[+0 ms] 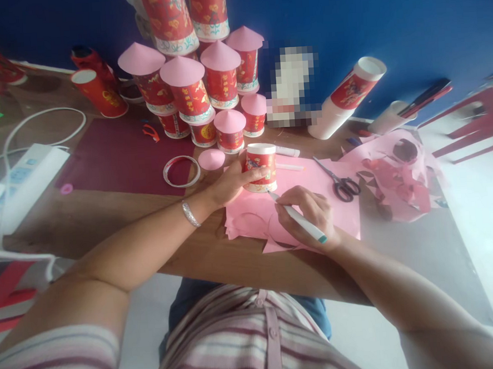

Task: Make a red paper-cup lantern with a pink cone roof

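Note:
My left hand (pixel 233 181) is wrapped round a red paper cup (pixel 265 164) with a white rim and a patterned pale band at its lower end. The cup is over a stack of pink paper sheets (pixel 252 220). In my right hand (pixel 313 214) is a white marker pen (pixel 301 223) with a green end, its tip at the cup's lower band. Scissors (pixel 342 185) with dark handles lie on the pink paper to the right. Behind the cup lies a capped white marker (pixel 287 151).
Several red cups with pink cone tops (pixel 184 88) stand stacked at the back. To the left are a cut cup ring (pixel 181 172), a small pink cone (pixel 211 159) and a white power strip (pixel 25 187). Pink paper scraps (pixel 405 180) and a tilted cup stack (pixel 349 94) are at right.

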`<control>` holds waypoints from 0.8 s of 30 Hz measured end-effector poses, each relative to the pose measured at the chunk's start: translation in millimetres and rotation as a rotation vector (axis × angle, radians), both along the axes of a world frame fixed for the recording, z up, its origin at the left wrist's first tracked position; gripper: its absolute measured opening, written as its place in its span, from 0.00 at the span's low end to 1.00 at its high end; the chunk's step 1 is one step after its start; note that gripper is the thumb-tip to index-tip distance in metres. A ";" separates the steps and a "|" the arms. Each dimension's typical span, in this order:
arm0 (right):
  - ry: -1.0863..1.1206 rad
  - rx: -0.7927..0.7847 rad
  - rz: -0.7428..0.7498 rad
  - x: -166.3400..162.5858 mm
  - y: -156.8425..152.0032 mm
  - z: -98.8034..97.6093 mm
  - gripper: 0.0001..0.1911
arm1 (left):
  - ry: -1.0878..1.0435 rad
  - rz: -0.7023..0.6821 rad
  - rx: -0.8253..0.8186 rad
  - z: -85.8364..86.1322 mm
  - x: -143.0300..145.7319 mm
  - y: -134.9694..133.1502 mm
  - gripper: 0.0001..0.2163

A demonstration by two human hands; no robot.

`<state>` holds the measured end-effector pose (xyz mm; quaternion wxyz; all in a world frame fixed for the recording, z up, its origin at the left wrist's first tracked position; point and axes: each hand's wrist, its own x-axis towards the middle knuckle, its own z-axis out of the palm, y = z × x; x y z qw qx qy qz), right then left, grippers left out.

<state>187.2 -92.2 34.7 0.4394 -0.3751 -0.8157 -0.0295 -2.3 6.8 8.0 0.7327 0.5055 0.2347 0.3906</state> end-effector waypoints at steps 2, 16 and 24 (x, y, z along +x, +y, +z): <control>-0.005 0.006 -0.005 0.1 0.2 0.2 0.07 | -0.019 0.000 -0.013 -0.4 -0.3 0.1 0.18; 0.000 0.031 -0.045 -1.1 1.4 -3.4 0.10 | -0.026 0.012 -0.016 -1.5 -0.3 0.1 0.19; -0.022 0.030 -0.056 -0.6 1.2 -2.8 0.09 | -0.025 0.010 0.003 -2.1 -0.4 0.8 0.19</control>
